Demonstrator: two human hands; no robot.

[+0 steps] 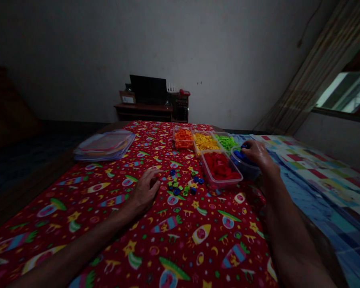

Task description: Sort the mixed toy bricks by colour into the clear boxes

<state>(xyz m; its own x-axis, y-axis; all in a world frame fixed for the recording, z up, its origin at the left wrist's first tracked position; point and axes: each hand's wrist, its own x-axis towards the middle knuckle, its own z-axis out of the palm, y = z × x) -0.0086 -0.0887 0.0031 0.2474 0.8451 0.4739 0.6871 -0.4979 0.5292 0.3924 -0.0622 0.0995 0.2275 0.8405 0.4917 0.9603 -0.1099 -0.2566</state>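
Note:
My left hand (145, 188) rests on the red patterned cloth, fingers loosely stretched and holding nothing. Just right of its fingertips lies a loose group of small plastic pieces: green blocks (185, 191) and round blue wheel-like pieces (176, 191). Over at the right, my right hand (258, 154) reaches above a round clear tub (248, 170) of blue pieces (239, 155). Its thumb and fingers are pinched at a blue plastic piece, partly hidden by the fingers. Beside that tub stands a rectangular tub (223, 185) full of red pieces (219, 165).
Behind the red tub stand containers of orange pieces (183, 138), yellow pieces (206, 142) and green pieces (226, 141). Stacked clear lids (106, 145) lie at the table's left edge. A checkered bedspread (327, 180) extends on the right. A desk with a monitor (149, 89) stands by the wall.

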